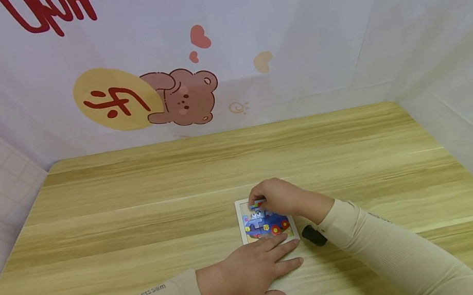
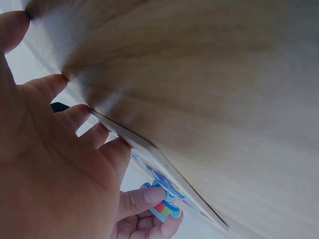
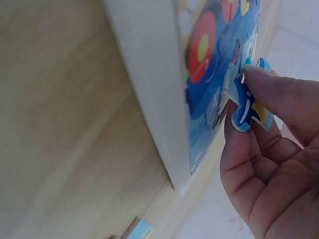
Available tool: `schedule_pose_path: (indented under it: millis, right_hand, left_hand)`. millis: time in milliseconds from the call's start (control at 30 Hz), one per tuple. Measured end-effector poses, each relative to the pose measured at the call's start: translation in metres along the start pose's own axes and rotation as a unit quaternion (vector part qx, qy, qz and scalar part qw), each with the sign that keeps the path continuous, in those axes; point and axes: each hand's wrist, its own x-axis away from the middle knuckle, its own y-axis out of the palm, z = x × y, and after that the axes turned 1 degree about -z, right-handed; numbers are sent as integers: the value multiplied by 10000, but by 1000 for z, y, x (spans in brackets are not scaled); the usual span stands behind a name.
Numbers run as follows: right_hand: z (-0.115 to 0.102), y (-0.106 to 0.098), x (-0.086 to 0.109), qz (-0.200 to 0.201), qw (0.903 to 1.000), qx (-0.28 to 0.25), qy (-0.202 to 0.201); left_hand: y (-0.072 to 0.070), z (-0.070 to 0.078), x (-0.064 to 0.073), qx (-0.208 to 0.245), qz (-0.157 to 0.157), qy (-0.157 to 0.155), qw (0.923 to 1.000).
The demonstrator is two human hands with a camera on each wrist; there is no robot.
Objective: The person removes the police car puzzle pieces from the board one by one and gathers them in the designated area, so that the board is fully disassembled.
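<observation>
A small jigsaw puzzle board [image 1: 240, 220] with a pale border lies on the table, its picture a blue vehicle with red and yellow wheels. Above its upper part, my right hand [image 1: 280, 197] pinches a puzzle piece [image 3: 244, 107] between thumb and fingers. That piece is blue with a yellow patch and stands tilted over the board; the left wrist view also shows red and green on it. My left hand [image 1: 257, 272] lies with fingers spread at the near edge of the board, some fingertips touching the border. The right hand covers the board's upper right part.
A black object [image 1: 314, 235] lies right of the board, beside the right sleeve. In the right wrist view a loose light-blue piece [image 3: 139, 229] lies on the wooden table [image 1: 130, 186]. White printed curtains [image 1: 305, 52] enclose the table's back and sides.
</observation>
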Motion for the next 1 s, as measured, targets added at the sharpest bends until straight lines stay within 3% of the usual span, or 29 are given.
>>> schedule_pose_path:
  millis: [1000]
  right_hand:
    - [-10, -3, 3, -86, 9994, 323, -7]
  left_hand:
    - [2, -1, 1, 96, 16, 9, 10000]
